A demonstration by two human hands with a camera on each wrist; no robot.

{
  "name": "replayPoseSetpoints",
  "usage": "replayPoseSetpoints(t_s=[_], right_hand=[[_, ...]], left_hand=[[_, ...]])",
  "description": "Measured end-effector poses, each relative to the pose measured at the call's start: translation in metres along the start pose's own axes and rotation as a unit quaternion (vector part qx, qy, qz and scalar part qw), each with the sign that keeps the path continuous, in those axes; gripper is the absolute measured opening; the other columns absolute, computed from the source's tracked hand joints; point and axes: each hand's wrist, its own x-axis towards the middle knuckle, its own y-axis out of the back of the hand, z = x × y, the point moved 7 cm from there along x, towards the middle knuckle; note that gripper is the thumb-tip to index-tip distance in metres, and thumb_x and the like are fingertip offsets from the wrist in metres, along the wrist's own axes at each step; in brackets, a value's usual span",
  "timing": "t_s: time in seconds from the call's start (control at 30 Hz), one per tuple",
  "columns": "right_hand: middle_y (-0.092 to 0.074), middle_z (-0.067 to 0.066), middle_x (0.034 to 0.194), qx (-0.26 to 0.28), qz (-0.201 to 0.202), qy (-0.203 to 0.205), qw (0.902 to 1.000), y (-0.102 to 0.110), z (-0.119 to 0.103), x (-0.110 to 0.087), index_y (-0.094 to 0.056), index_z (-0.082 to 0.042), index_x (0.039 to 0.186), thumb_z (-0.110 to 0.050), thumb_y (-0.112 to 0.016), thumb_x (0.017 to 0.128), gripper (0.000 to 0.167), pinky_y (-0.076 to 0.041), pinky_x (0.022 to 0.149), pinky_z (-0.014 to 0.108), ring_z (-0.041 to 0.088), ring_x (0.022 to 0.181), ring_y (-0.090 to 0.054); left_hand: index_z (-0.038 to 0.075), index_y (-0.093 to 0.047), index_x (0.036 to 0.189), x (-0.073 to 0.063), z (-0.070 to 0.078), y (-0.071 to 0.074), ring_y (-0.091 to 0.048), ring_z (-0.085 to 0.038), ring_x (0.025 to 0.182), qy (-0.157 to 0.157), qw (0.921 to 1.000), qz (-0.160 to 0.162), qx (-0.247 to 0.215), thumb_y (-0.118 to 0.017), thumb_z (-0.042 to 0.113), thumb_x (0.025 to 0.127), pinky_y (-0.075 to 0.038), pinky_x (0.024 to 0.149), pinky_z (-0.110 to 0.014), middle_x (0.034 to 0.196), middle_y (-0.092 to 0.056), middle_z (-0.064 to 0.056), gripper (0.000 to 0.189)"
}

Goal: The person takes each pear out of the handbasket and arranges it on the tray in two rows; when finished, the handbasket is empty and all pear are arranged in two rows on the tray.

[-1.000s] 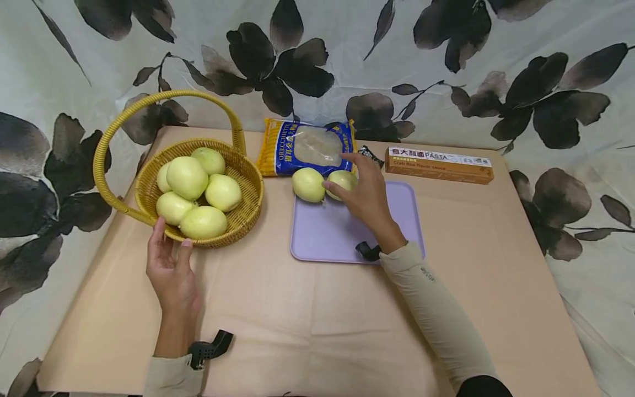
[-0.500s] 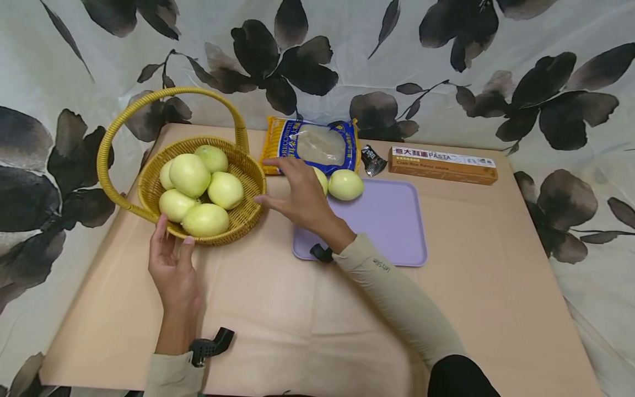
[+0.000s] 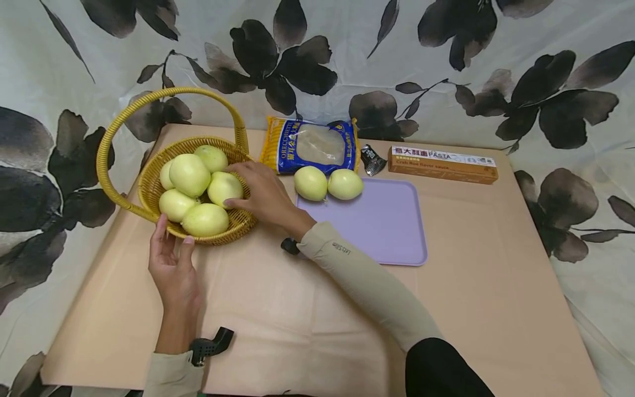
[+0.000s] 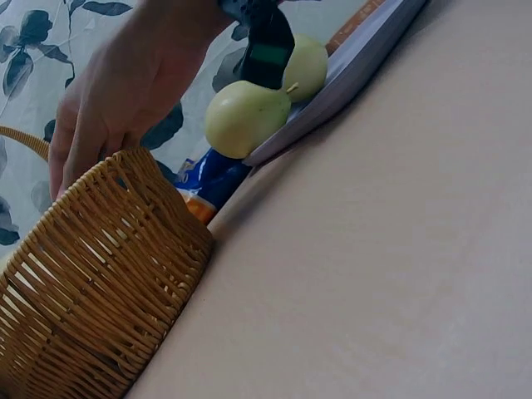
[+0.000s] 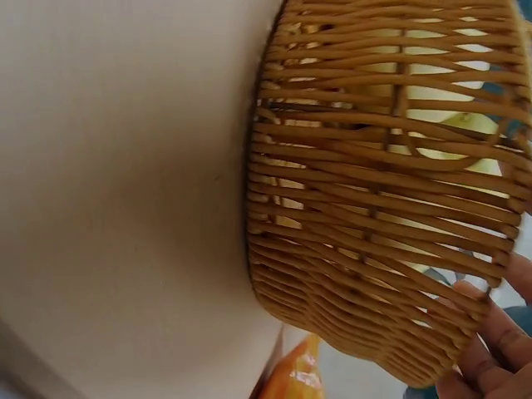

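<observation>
My left hand (image 3: pixel 173 270) is at the near left side of the yellow wicker basket (image 3: pixel 250 220), fingers extended and touching its rim, thumb spread apart. Inside lie several round pale green fruits (image 3: pixel 188 176). My right hand (image 3: pixel 265 193) reaches over the basket's right rim. Its thumb and fingers are around one pale green fruit (image 3: pixel 225 189) at the right of the pile. The right wrist view shows the basket's woven wall (image 5: pixel 391 183) close up, with the right fingers (image 5: pixel 490 349) at its rim. The left wrist view also shows the right hand (image 4: pixel 125 91) over the rim.
A lilac tray (image 3: pixel 392 231) bears two more pale green fruits (image 3: pixel 345 184) at its back left. Behind stand a blue and yellow orecchiette bag (image 3: pixel 317 146), a small black packet (image 3: pixel 372 160) and an orange pasta box (image 3: pixel 443 165). Patterned fabric (image 3: pixel 278 60) backs the table.
My right hand has moved left from the fruit on the tray, over to the basket and around a fruit in it. My left hand stays at the basket's rim.
</observation>
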Motion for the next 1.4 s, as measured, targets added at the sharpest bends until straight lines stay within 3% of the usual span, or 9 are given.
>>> replayPoseSetpoints(t_s=[0.13, 0.5, 0.7, 1.07, 1.23, 1.4], right_hand=[[-0.057, 0.001, 0.153, -0.009, -0.026, -0.01, 0.9996, -0.011, 0.001, 0.006, -0.055, -0.021, 0.153, -0.044, -0.08, 0.095, 0.067, -0.046, 0.117, 0.032, 0.019, 0.141, -0.053], [-0.058, 0.0, 0.155, -0.076, -0.068, -0.017, 0.9947, -0.022, 0.0, 0.022, -0.053, -0.022, 0.155, -0.046, -0.079, 0.095, 0.07, -0.043, 0.121, 0.036, 0.018, 0.142, -0.055], [-0.059, -0.001, 0.155, -0.108, -0.086, -0.012, 0.9904, -0.024, -0.001, 0.027, -0.048, -0.023, 0.158, -0.048, -0.079, 0.095, 0.075, -0.046, 0.116, 0.037, 0.017, 0.14, -0.057], [-0.06, 0.0, 0.15, -0.072, -0.061, -0.018, 0.9954, -0.018, 0.001, 0.019, -0.053, -0.023, 0.155, -0.041, -0.086, 0.09, 0.075, -0.05, 0.112, 0.035, 0.017, 0.135, -0.058], [-0.059, -0.002, 0.149, -0.061, -0.045, -0.023, 0.9969, -0.004, -0.001, 0.012, -0.053, -0.024, 0.155, -0.042, -0.086, 0.09, 0.075, -0.052, 0.109, 0.034, 0.015, 0.136, -0.056], [-0.058, -0.002, 0.15, -0.043, -0.025, -0.018, 0.9986, 0.012, -0.003, 0.004, -0.054, -0.023, 0.154, -0.041, -0.086, 0.09, 0.073, -0.048, 0.114, 0.033, 0.016, 0.137, -0.054]], left_hand=[[0.012, -0.048, 0.159, 0.0, -0.001, 0.0, -0.035, -0.026, 0.158, 0.003, 1.0, 0.001, -0.003, -0.057, -0.016, 0.099, -0.049, 0.111, -0.016, 0.171, -0.033, -0.006, 0.066], [0.011, -0.048, 0.159, 0.001, -0.003, -0.002, -0.034, -0.026, 0.158, 0.001, 1.0, 0.0, 0.0, -0.057, -0.016, 0.099, -0.048, 0.113, -0.016, 0.171, -0.034, -0.006, 0.067], [0.011, -0.047, 0.159, 0.001, -0.003, -0.003, -0.033, -0.027, 0.159, -0.001, 1.0, -0.005, 0.006, -0.059, -0.015, 0.099, -0.048, 0.113, -0.016, 0.172, -0.033, -0.006, 0.067], [0.012, -0.047, 0.159, -0.001, -0.004, -0.002, -0.032, -0.026, 0.16, 0.004, 0.9999, -0.003, 0.012, -0.058, -0.015, 0.099, -0.049, 0.111, -0.015, 0.172, -0.032, -0.005, 0.067], [0.01, -0.047, 0.159, -0.001, -0.002, -0.001, -0.033, -0.026, 0.16, -0.001, 1.0, 0.0, 0.004, -0.058, -0.015, 0.099, -0.049, 0.111, -0.015, 0.172, -0.033, -0.006, 0.066], [0.01, -0.047, 0.159, 0.0, -0.001, 0.0, -0.033, -0.025, 0.159, 0.0, 1.0, 0.0, -0.004, -0.058, -0.016, 0.099, -0.049, 0.112, -0.016, 0.172, -0.032, -0.006, 0.066]])
